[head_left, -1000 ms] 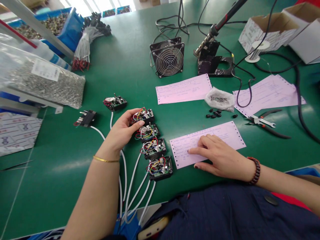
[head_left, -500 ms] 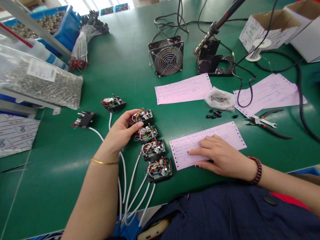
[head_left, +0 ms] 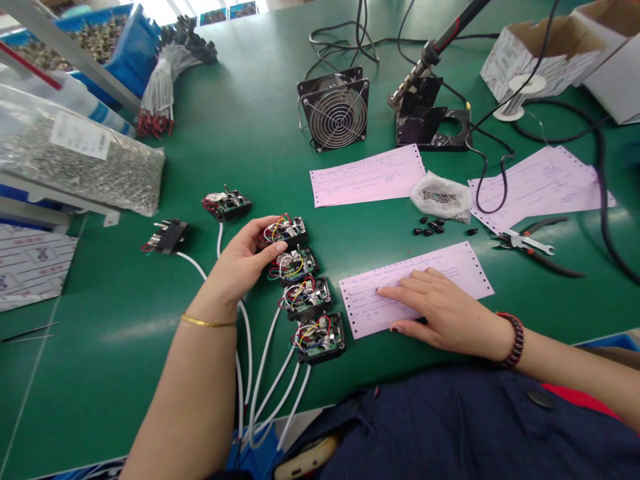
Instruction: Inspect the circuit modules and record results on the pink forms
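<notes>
The left hand [head_left: 239, 265] pinches the twelve-o'clock wired housing [head_left: 295, 231]; the right hand [head_left: 447, 312], thumb and index apart, touches the pink sheet's [head_left: 363, 317] nine-o'clock side.

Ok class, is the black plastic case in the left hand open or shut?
Open: no lid covers the case in the left hand, and coloured wires show.

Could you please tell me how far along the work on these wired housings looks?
Four open black plastic housings stand in a row, coloured wires apparently fitted. The left hand holds the farthest housing, while the right hand rests on a pink printed sheet. Covering apparently remains for all four, since their green circuit boards lie bare.
</notes>
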`<state>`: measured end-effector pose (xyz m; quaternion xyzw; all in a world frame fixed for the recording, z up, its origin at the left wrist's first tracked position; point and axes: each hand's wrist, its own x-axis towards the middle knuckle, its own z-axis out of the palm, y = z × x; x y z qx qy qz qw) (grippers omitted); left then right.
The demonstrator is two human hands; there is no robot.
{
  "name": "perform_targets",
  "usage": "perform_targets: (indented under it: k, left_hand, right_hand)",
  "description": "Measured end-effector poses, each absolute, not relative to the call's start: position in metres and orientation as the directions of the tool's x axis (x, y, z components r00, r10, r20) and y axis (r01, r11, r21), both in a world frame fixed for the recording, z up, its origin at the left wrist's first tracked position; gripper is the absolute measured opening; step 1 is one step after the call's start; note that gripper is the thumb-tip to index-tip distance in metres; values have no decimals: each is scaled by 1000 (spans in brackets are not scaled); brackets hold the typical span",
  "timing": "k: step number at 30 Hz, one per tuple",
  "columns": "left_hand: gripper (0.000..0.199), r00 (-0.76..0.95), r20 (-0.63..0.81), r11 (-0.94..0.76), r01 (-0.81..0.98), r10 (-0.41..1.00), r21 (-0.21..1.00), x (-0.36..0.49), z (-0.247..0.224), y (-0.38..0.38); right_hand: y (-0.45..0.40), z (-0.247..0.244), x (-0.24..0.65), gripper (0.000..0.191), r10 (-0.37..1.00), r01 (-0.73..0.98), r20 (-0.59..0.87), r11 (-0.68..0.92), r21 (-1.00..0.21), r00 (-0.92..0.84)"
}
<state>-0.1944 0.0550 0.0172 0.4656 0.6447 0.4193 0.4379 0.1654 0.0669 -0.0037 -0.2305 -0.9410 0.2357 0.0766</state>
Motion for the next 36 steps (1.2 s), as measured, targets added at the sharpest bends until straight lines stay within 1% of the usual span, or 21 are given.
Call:
perform_targets:
  k: [5,11,14,22,28,32,36]
  left_hand:
    - [62,-181,-170,210,232,969,950,-195,16,55]
    - [62,-184,-175,216,233,967,948,-194,17,55]
    - [62,-184,-177,219,240,967,946,-194,17,55]
    - [60,-181,-172,212,232,968,949,-194,17,56]
    - [60,-191,-171,212,224,967,951,-194,17,55]
    - [55,-172,-145,183,230,974,956,-195,14,52]
    - [51,-160,-101,148,319,982,936,-197,12,48]
  right_hand:
    - [66,-4,166,46,465,397,25,781,-482,-885]
    - [67,-5,169,43,474,367,59,749,-551,-879]
    - [68,-4,169,40,469,364,59,753,-548,-881]
    - [67,-5,169,40,476,374,60,758,-535,-878]
    - [69,-2,171,37,450,328,63,733,-596,-891]
    - [64,-6,172,30,474,354,80,749,-560,-877]
    - [61,-18,174,29,488,337,173,778,-529,-855]
